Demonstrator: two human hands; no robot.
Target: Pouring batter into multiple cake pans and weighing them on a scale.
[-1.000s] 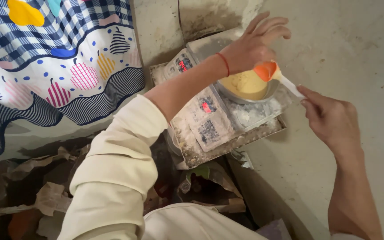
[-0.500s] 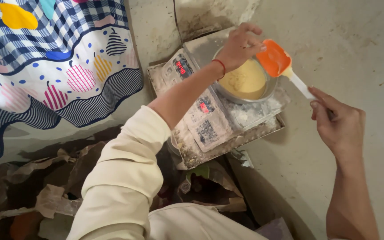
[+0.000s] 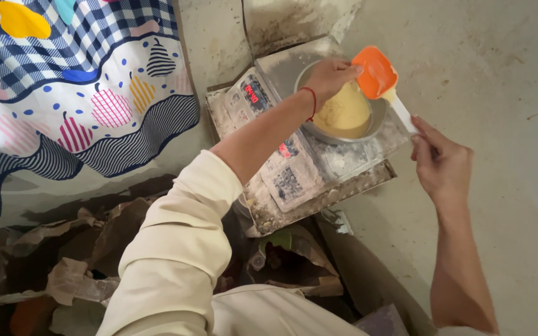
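Right hand grip pinches white spatula handle, orange spatula blade over batter bowl; left hand grip holds bowl's far rim, on scale.

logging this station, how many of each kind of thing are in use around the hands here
hands: 2, left and right
spatula: 1
bowl: 1
scale: 1
cloth: 1
total: 6
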